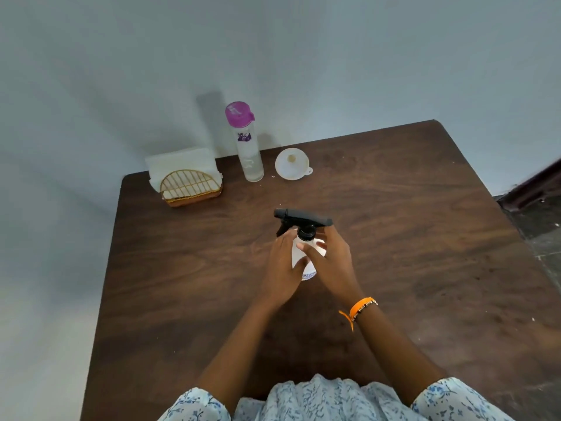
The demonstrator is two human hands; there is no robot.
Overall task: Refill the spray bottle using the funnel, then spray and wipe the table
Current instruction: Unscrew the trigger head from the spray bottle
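Gripping the white spray bottle [304, 256] at the middle of the desk [394, 238], the left hand [283, 268] and right hand [332, 262] are clasping its sides. The funnel [292, 168] is lying near the far edge, beside a water bottle [247, 147].

Both hands wrap a white spray bottle [303, 253] with a black trigger head, upright mid-table: left hand [283, 268] on its left side, right hand [331, 262] on its right. Behind stand a funnel [292, 168], a purple-capped water bottle [247, 147] and a wicker napkin holder [189, 186] on the wooden table [425, 238].
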